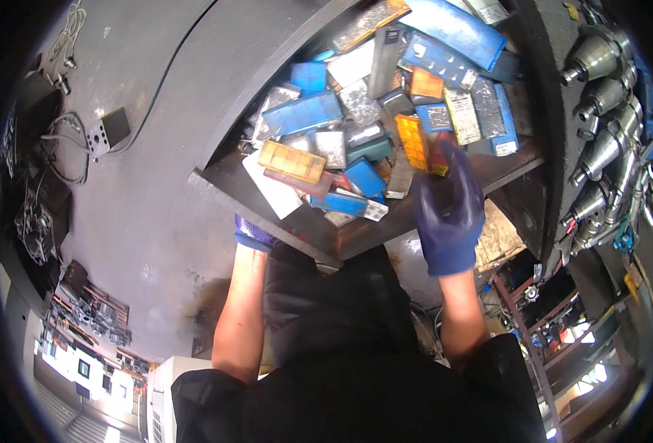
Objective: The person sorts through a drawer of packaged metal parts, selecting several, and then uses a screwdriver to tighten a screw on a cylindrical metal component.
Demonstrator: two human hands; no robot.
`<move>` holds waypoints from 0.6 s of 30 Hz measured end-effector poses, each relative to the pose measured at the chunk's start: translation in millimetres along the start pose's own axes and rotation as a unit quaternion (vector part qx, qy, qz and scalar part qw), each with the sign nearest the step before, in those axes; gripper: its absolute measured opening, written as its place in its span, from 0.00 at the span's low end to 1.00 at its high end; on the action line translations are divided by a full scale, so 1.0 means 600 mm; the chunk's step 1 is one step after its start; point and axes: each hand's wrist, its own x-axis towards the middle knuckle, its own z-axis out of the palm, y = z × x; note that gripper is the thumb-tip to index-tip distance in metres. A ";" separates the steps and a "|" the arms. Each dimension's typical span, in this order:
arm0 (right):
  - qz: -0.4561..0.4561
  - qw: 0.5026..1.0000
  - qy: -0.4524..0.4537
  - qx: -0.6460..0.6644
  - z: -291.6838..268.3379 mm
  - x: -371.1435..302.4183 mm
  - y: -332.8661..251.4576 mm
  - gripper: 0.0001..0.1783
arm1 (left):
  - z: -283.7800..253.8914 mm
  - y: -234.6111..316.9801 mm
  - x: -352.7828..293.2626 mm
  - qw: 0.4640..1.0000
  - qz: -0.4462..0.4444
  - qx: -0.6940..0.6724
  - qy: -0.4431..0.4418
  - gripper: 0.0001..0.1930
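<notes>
My right hand (452, 210), in a dark blue coated glove, reaches over the front of a dark metal drawer (264, 203). Its thumb and fingers close around a small orange ribbed plastic box (413, 142), which stands tilted among the others. A red and yellow piece shows between the fingers; I cannot tell whether it belongs to that box. At the drawer's left front side is my left hand (253, 230), gloved too, its fingers hidden behind the drawer's edge. Jumbled in the drawer are several small cases, among them a blue case (303, 113) and a yellow box (292, 162).
Several metal tool holders (600, 55) line the surface to the right of the drawer. On the left, a metal block (108, 133) with holes and a black cable (165, 74) lie on a grey surface. A wooden board (498, 236) shows below my right hand.
</notes>
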 end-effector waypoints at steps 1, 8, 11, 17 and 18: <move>-0.025 0.999 0.027 -0.039 0.017 0.015 0.011 0.28 | 0.018 -0.006 0.015 1.000 0.018 -0.010 -0.019 0.21; -0.064 0.996 -0.047 -0.035 0.089 -0.021 -0.009 0.26 | 0.010 -0.024 -0.018 0.999 -0.013 -0.027 -0.044 0.22; -0.056 0.984 -0.168 0.030 0.089 -0.045 -0.047 0.23 | 0.020 -0.010 -0.016 0.991 -0.014 -0.128 0.023 0.20; -0.156 0.986 -0.062 -0.003 0.138 0.028 -0.084 0.23 | 0.036 -0.043 -0.029 0.993 -0.016 -0.118 0.013 0.17; -0.149 0.988 -0.049 -0.011 0.148 0.050 -0.087 0.24 | 0.042 -0.066 -0.038 0.862 -0.015 -0.506 -0.036 0.20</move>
